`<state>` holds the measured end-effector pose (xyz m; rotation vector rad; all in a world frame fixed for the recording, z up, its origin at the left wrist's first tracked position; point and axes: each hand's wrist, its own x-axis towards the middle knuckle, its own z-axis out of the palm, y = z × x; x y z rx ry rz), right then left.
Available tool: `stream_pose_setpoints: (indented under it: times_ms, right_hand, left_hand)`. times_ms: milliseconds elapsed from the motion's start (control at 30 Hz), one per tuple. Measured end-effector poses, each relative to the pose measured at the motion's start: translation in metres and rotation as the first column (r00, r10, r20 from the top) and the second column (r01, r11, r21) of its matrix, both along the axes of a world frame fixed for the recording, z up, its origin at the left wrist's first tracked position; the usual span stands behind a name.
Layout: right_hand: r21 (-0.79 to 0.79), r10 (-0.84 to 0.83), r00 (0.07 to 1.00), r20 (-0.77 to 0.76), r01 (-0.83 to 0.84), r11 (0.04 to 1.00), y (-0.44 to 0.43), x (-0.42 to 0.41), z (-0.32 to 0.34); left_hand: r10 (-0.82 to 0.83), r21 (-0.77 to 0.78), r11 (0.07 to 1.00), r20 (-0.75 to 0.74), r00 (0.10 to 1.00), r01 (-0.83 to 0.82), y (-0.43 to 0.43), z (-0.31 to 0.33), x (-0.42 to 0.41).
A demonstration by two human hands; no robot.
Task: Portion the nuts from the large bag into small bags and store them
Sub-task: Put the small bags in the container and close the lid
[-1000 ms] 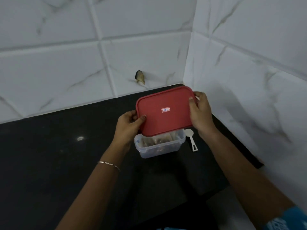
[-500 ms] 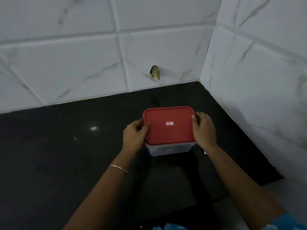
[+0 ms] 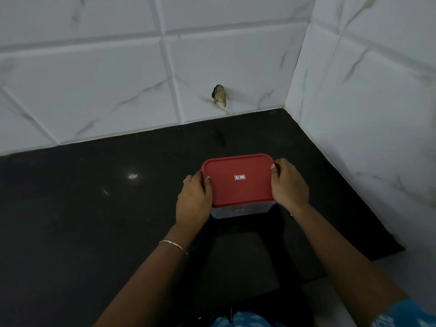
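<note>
A clear plastic container (image 3: pixel 238 212) stands on the black countertop (image 3: pixel 94 220) with a red lid (image 3: pixel 239 180) lying flat on top of it. A small white sticker marks the lid's middle. My left hand (image 3: pixel 194 201) grips the lid's left edge, thumb on top. My right hand (image 3: pixel 289 185) grips the right edge, thumb over the far right corner. The container's contents are hidden under the lid.
White marble-look tiled walls (image 3: pixel 354 90) meet in a corner right behind the container. A dark hole or chipped spot (image 3: pixel 220 95) marks the back wall just above the counter. The counter's front edge runs below my right forearm.
The lid was tilted above the open container, which showed small bags inside, with a white scoop beside it. Now the lid sits flat on the container and the scoop is hidden by my right hand.
</note>
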<state>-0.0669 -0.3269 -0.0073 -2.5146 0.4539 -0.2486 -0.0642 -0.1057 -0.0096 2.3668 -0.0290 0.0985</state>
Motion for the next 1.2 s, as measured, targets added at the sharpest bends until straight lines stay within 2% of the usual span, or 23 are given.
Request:
stream_pose_setpoints:
  times_ms: [200,300,467,633,767,933,1033,1100,1200]
  right_hand:
    - [0.109,0.057,0.993,-0.104,-0.046,0.993,0.0,0.001,0.002]
    - [0.14,0.082,0.988,-0.128,-0.064,0.988,-0.002,0.003,0.003]
    - [0.153,0.075,0.995,-0.065,-0.064,0.986,0.0,0.008,0.001]
    - [0.169,0.107,0.993,-0.049,-0.097,0.981,0.025,0.027,0.007]
    - [0.109,0.162,0.984,-0.075,-0.153,0.982,0.048,0.051,0.012]
    - [-0.074,0.145,0.976,-0.16,-0.158,0.985,0.051,0.062,0.013]
    - [-0.088,0.159,0.979,-0.125,-0.171,0.981,0.051,0.073,0.014]
    - [-0.068,0.238,0.966,-0.097,-0.245,0.967,0.053,0.085,0.015]
    - [-0.114,0.359,0.923,-0.14,-0.375,0.92,0.055,0.103,0.015]
  left_hand:
    - [-0.023,0.143,0.989,-0.079,0.997,0.034,-0.006,0.001,0.002]
    - [-0.056,0.128,0.99,-0.088,0.995,0.067,-0.004,-0.002,0.007]
    - [-0.097,0.113,0.988,-0.067,0.993,0.104,0.002,0.004,0.014]
    - [-0.05,0.137,0.989,-0.077,0.996,0.061,0.028,0.013,0.04]
    - [0.006,0.193,0.981,-0.093,0.996,0.012,0.05,0.018,0.062]
    - [0.0,0.413,0.91,-0.065,0.998,0.026,0.05,0.015,0.074]
    - [-0.102,0.518,0.85,-0.017,0.995,0.096,0.041,0.018,0.084]
    - [-0.199,0.592,0.788,-0.015,0.98,0.169,0.039,0.019,0.094]
    - [-0.262,0.571,0.788,-0.029,0.965,0.231,0.037,0.019,0.107]
